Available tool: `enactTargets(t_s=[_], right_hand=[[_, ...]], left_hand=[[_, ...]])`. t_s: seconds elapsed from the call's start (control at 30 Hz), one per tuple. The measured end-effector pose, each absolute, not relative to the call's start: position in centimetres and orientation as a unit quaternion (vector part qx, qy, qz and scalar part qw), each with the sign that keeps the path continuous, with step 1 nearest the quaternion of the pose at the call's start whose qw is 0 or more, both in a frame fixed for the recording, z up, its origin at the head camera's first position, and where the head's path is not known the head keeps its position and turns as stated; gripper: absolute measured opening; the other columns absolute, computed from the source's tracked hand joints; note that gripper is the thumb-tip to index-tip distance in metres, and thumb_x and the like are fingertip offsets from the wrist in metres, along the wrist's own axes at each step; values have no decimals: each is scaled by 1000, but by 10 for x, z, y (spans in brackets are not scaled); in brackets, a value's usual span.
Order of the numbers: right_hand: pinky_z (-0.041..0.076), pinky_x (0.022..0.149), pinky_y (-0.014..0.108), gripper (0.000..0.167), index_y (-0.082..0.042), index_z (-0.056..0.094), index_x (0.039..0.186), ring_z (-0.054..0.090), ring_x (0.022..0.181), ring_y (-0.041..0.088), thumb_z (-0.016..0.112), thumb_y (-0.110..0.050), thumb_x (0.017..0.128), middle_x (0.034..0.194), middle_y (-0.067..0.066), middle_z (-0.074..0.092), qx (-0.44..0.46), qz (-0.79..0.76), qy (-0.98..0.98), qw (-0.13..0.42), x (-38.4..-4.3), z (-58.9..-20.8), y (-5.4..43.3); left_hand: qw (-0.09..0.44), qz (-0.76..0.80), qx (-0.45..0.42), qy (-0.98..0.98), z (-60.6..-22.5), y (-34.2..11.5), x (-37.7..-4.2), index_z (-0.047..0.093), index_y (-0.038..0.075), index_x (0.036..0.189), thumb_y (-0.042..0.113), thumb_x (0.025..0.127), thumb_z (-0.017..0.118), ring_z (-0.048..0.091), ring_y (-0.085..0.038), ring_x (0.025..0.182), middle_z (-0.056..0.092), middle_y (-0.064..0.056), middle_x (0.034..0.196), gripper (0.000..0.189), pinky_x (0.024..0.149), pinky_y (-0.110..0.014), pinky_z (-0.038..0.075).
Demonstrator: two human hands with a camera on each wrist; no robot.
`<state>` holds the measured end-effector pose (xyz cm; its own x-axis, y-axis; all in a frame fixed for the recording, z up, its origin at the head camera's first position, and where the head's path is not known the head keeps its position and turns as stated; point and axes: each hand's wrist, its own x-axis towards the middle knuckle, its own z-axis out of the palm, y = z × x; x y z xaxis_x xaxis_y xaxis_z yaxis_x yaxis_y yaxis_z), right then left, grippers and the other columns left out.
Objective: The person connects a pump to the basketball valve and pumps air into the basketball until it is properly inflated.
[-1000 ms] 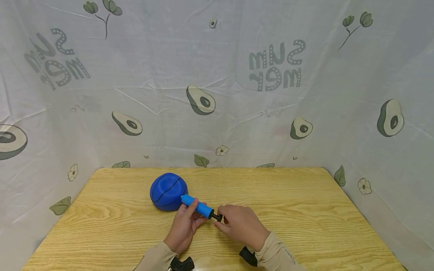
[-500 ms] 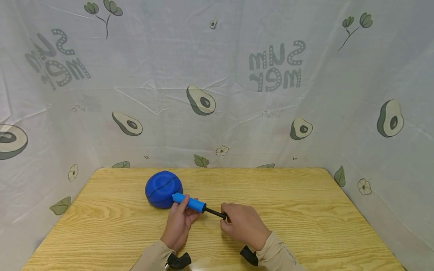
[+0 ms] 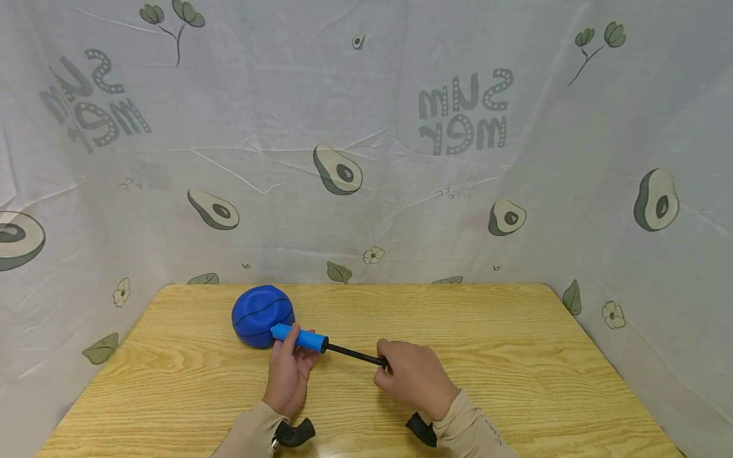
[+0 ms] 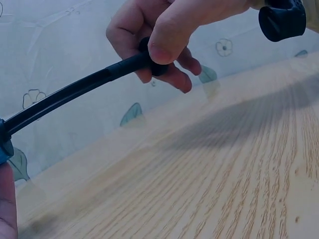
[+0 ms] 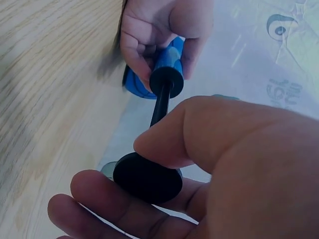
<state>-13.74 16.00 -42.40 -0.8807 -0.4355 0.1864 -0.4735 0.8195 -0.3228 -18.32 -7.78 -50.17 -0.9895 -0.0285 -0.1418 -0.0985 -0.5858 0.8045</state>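
Blue in colour, a ball [image 3: 260,312] marked with dark curved seams is rested on the far left part of a wood-grained table [image 3: 515,356], its upper side looking sunken. To the near right of the ball, a pump [image 3: 312,342] is held with its lighter blue barrel [image 5: 169,57] pointed at the ball's side; in the head view the ball's edge is overlapped by the barrel's tip, but whether the ball is entered by it cannot be told. The barrel is gripped by the left hand [image 3: 288,380], held between thumb and fingers. From the barrel's black end a long stretch of black rod [image 3: 355,354] is exposed, run across the gap between the hands and sloped slightly toward the person. At its outer end the round black handle [image 5: 149,177] is pinched by the right hand [image 3: 415,375], the disc being caught between thumb and fingers, as is seen closely in the right wrist view. Both forearms are covered by beige sleeves [image 3: 472,429], and a black device [image 3: 296,434] is worn at each wrist. Behind the table a pale, creased cloth [image 3: 366,102] is hung, printed with halved avocados [image 3: 338,170], leaves, flowers and mirrored grey lettering [image 3: 465,113].
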Motion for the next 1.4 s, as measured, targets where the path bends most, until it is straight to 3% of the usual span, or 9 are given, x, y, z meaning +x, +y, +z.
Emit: enactTargets(t_s=[0.37, 0.7, 1.1, 1.4], right_hand=[[37, 46, 21, 18, -18, 62, 85, 41, 53, 2, 74, -21, 97, 67, -12, 50, 268, 148, -952, 31, -139, -423, 160], [36, 48, 20, 20, -19, 61, 87, 40, 55, 2, 74, -28, 98, 69, -13, 49, 291, 143, -946, 34, -141, -424, 159], [37, 48, 19, 21, -18, 60, 86, 41, 55, -1, 76, -30, 96, 70, -13, 51, 307, 159, -937, 39, -140, -422, 154], [34, 48, 20, 23, -18, 58, 87, 39, 56, 0, 75, -30, 96, 69, -12, 47, 315, 166, -933, 42, -138, -427, 153]], left_hand=[[25, 886, -81, 455, -501, -78, -183, 23, 6, 146, 39, 113, 41, 59, -8, 90, 51, -7, 119, 49, 80, -22, 54], [57, 875, -65, 477, -499, -71, -179, 30, 1, 142, 40, 111, 47, 63, -9, 96, 55, -7, 120, 52, 87, -24, 57], [115, 847, -18, 519, -496, -58, -167, 24, -1, 146, 47, 109, 49, 63, -11, 105, 53, -8, 124, 66, 96, -28, 56], [150, 830, 13, 537, -497, -50, -161, 27, -2, 145, 47, 108, 52, 64, -12, 106, 55, -8, 124, 66, 93, -28, 57]])
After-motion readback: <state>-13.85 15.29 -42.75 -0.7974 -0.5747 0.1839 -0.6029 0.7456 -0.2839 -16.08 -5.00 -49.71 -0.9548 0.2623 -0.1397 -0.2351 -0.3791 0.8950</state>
